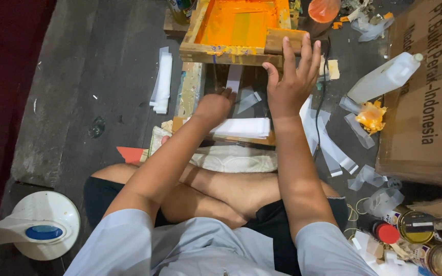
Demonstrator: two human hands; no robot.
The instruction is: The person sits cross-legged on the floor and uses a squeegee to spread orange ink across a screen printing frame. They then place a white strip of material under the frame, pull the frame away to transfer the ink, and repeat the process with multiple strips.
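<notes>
I sit cross-legged on a dark floor before a low printing stand. A wooden screen frame (216,51) with orange ink on its mesh is raised at the far side. My right hand (290,82) is spread open, fingertips touching the wooden squeegee block (282,40) on the frame's near edge. My left hand (215,105) reaches under the frame with fingers curled down onto a white strip (235,77) on the board. A stack of white strips (244,128) lies just in front of my left wrist.
Another pile of white strips (162,82) lies to the left. A white plastic jug (384,76), a big cardboard box (425,102), loose clear strips (333,148) and cans (415,225) crowd the right. A fan base (39,227) stands at the lower left.
</notes>
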